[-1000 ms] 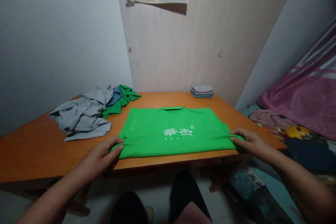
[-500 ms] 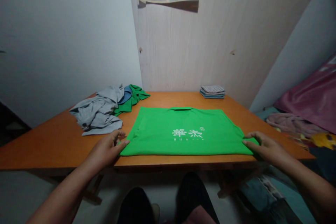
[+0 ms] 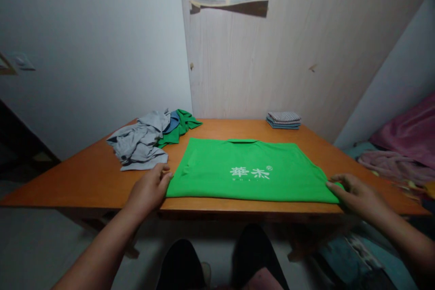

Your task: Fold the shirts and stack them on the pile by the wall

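A green shirt [image 3: 251,172] with white printed characters lies folded flat on the wooden table [image 3: 84,181], its near edge along the table's front. My left hand [image 3: 149,190] rests on the table at the shirt's near left corner, fingers stretched out and just touching the cloth. My right hand [image 3: 353,192] is at the near right corner, with thumb and fingers closed on the tip of the cloth.
A heap of grey, blue and green clothes [image 3: 146,140] lies at the table's back left. A small stack of folded cloths [image 3: 283,120] sits at the back right by the wall. Bedding [image 3: 397,163] lies to the right. My knees [image 3: 217,263] are under the table's front edge.
My left hand has let go of the shirt's left corner and now lies flat beside it. The shirt has settled flatter. The view has swung left.
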A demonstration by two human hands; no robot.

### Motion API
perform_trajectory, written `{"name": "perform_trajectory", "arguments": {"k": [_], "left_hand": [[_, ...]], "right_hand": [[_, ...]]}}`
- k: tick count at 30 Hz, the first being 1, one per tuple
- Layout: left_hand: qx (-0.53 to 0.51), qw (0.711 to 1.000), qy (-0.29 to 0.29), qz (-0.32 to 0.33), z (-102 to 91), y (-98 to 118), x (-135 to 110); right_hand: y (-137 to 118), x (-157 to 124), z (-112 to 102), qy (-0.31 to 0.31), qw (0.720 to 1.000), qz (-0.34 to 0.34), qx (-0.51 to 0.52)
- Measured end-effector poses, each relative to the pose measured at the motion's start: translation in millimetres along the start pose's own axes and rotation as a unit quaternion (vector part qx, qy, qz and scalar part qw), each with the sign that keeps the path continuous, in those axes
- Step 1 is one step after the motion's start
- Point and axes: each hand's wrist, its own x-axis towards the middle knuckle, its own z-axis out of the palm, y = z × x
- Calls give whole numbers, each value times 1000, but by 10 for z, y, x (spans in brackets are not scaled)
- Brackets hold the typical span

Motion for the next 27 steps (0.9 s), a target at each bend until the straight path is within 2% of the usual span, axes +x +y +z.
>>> {"name": "perform_trajectory", "arguments": {"k": [2, 3, 7, 9, 11, 13, 15, 18, 22, 27], "left_hand": [[82, 996, -16, 2, -15, 28, -18], [111, 994, -6, 13, -30, 58, -25], [175, 975, 97, 94, -79, 270, -46], [159, 972, 109, 133, -56, 416, -59], [126, 972, 82, 180, 18, 564, -70], [109, 967, 47, 225, 136, 687, -68], [121, 961, 19, 246, 272, 759, -48], [169, 958, -25, 229, 446, 746, 4], [213, 955, -106, 179, 559, 589, 78], [217, 956, -137, 142, 581, 492, 110]], "right_hand": [[-62, -29, -38, -7, 999, 13, -30], [-91, -44, -61, -12, 999, 13, -42], [-233, -116, -185, 10, 996, -8, -84], [-367, -164, -255, 51, 993, -29, -102], [-559, -218, -305, 87, 988, -71, -103], [-780, -277, -311, 97, 985, -119, -84], [-982, -337, -257, 87, 980, -170, -52], [-1158, -408, -87, 34, 976, -205, -66], [-1147, -440, 119, -68, 982, -138, -113], [-1020, -406, 151, -97, 983, -102, -121]]}}
